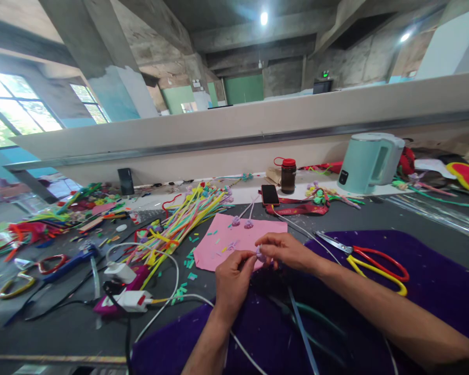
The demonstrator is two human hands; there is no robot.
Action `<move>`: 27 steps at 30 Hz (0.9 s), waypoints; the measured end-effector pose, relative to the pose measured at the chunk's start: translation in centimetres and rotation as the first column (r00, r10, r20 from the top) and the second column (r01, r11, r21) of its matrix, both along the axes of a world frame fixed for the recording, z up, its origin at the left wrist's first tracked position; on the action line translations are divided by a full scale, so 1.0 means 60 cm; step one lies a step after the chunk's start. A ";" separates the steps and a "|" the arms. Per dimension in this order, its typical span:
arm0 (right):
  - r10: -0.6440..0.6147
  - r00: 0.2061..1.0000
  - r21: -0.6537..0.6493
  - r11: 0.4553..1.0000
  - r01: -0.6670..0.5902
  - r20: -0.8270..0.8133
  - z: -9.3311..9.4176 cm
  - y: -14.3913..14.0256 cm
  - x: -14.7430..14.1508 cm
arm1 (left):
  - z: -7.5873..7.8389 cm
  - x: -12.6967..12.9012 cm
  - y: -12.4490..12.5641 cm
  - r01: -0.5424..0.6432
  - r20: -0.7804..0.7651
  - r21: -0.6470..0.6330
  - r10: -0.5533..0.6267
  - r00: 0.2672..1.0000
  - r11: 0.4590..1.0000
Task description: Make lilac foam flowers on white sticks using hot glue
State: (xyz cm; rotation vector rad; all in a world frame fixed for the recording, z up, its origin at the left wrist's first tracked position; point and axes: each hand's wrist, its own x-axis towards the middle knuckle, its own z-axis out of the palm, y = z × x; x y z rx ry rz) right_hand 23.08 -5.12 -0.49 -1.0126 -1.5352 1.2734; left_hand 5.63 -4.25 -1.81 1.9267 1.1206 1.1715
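Note:
My left hand [235, 276] and my right hand [287, 252] meet over the near edge of a pink sheet [207, 247]. Between their fingertips is a small lilac fuzzy flower [260, 254], partly covered by the fingers. Both hands pinch it. Two similar lilac flowers [248, 224] with pale stems lie at the sheet's far edge. Small lilac and yellow snippets [230, 246] are scattered on the sheet, and green snippets [189, 260] lie left of it. A dark purple cloth [266, 333] is spread below my hands.
Right of my hands lie red-and-yellow-handled scissors [361, 260]. At left are a bundle of coloured fuzzy stems [195, 211], a blue glue gun [72, 262], more scissors [19, 281] and a power strip [136, 278] with white cables. Behind stand a phone [270, 195], a bottle [288, 177] and a kettle [365, 164].

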 end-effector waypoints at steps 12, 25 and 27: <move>0.033 0.985 -0.056 0.997 -0.043 -0.169 -0.003 0.005 0.008 | 0.000 -0.006 0.011 0.204 0.389 -0.389 -0.041 0.920 0.898; 0.044 0.987 0.008 0.999 -0.043 -0.157 0.012 -0.008 -0.006 | 0.012 -0.014 0.019 0.481 0.669 -0.566 0.032 0.743 0.669; 0.036 0.995 0.051 0.998 -0.032 -0.094 0.013 -0.012 -0.010 | 0.011 -0.015 0.019 0.517 0.683 -0.581 0.031 0.730 0.629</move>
